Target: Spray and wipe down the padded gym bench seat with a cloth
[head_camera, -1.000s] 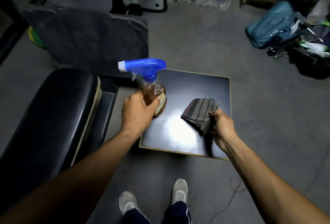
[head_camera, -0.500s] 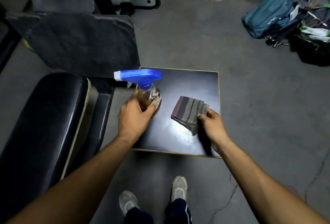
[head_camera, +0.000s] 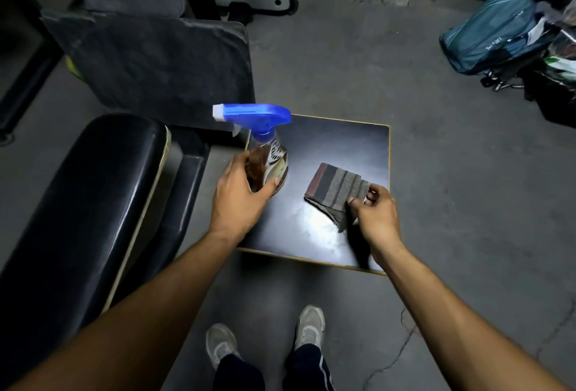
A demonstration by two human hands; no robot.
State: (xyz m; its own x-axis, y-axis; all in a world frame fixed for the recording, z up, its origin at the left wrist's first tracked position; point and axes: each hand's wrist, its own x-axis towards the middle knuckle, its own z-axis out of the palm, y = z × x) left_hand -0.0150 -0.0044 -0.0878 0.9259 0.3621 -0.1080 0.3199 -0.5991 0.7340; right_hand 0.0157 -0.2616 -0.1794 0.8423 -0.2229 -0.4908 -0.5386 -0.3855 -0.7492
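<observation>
Left hand (head_camera: 241,200) gripping spray bottle (head_camera: 265,156) body, right hand (head_camera: 375,214) pinching folded striped cloth (head_camera: 335,189) — both on black board (head_camera: 336,141), padded bench seat (head_camera: 78,203) at left.

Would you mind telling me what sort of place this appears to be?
Probably a small, rough gym: a black padded bench on the left, a bare concrete floor, and a blue sports bag dumped by the wall.

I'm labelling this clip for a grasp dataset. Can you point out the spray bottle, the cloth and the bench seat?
spray bottle (head_camera: 269,158): head view, on the clear body below the blue trigger head.
cloth (head_camera: 338,186): head view, on the striped folded face.
bench seat (head_camera: 93,191): head view, on the black padded top.
</observation>
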